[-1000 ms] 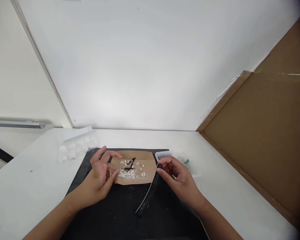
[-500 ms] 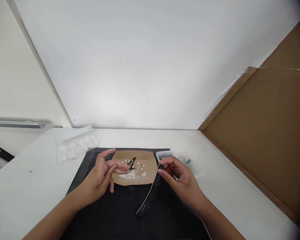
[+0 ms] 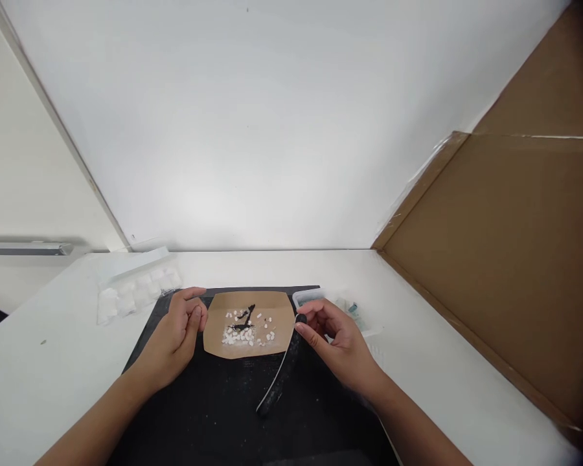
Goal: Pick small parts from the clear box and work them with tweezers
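Observation:
My right hand [image 3: 334, 338] pinches the top of a long, curved black strip [image 3: 282, 377] with a pale edge between thumb and fingertips. The strip slants down and left over a black mat [image 3: 214, 414]. My left hand [image 3: 173, 336] is left of a brown paper-like sheet [image 3: 212, 327], with its thumb pressed to curled fingers and one finger partly extended. Whether anything small is in that grip, I cannot make out. Thin, crumpled black scraps [image 3: 243, 326] and several small white bits [image 3: 241, 336] lie on the brown sheet.
A clear plastic tray [image 3: 138, 289] with white lumps in its compartments sits at the back left. Behind my right hand is a translucent container [image 3: 307, 296] with bluish-green pieces [image 3: 352, 308] nearby. A cardboard panel [image 3: 505, 259] borders the white table [image 3: 43, 382] at right.
My left hand has drawn back left from over the brown sheet, and the black scraps now show fully. My right hand still grips the strip. The whole view has shifted slightly.

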